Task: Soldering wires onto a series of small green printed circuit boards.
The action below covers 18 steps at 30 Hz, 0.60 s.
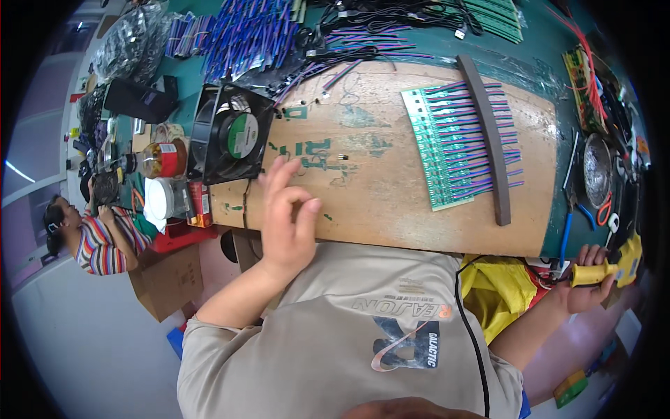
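My left hand (287,220) is raised over the near left edge of the wooden board (377,216). Its fingers are apart, thumb and forefinger curved toward each other, and nothing shows between them. At the far right, my right hand (585,297) is closed round the yellow handle of a soldering iron (592,274), beside a yellow holder (629,260); the iron's tip is hidden. A row of green circuit boards (427,150) with purple, blue and black wires (467,143) lies on the board. A dark bar (486,133) rests across the wires.
A black fan (234,133) stands left of the board, near a jar (165,160) and a white-lidded tub (162,200). Wire bundles (248,35) lie at the back. A metal bowl (597,170) and blue-handled pliers (569,223) are at right. Another person (105,241) sits at left.
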### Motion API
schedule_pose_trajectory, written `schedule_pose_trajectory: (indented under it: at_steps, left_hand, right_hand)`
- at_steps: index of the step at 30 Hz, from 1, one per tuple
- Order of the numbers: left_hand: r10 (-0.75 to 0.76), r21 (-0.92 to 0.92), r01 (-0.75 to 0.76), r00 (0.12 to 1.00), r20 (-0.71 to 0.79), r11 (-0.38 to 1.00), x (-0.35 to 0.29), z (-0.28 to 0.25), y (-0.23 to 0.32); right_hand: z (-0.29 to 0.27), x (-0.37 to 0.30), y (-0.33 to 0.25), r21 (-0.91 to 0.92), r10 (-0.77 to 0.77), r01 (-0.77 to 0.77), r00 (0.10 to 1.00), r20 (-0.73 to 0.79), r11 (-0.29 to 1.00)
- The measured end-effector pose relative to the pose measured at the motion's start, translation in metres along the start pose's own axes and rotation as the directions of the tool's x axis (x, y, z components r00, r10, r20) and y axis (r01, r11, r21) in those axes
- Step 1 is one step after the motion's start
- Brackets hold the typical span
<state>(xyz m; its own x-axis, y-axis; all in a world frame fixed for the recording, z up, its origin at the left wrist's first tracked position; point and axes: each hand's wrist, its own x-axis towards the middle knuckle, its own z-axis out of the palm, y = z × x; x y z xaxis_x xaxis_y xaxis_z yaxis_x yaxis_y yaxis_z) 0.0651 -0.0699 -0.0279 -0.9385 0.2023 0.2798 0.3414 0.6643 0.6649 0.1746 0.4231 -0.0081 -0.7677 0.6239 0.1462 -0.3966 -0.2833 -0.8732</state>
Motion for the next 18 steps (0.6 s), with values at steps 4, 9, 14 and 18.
schedule_pose_trajectory:
  at_steps: [4, 9, 14, 18]
  left_hand:
    - [-0.080, 0.023, 0.079, 0.995, 0.059, 0.997, 0.014, 0.015, 0.004]
    - [0.048, -0.119, -0.038, 0.995, 0.085, 0.992, 0.058, 0.042, 0.010]
    - [0.029, -0.102, -0.020, 0.996, 0.085, 0.995, 0.098, 0.041, 0.025]
    - [0.044, -0.127, -0.023, 0.985, 0.165, 0.992, 0.118, 0.047, 0.031]
  right_hand:
    - [0.068, -0.015, 0.014, 0.090, 0.025, -0.034, 0.994, 0.105, 0.995]
    - [0.120, -0.039, 0.048, 0.249, 0.349, -0.441, 0.874, 0.337, 0.863]
    - [0.154, -0.055, 0.074, -0.055, 0.430, -0.433, 0.858, 0.282, 0.900]
    - [0.167, -0.053, 0.085, -0.106, 0.525, -0.523, 0.780, 0.340, 0.846]
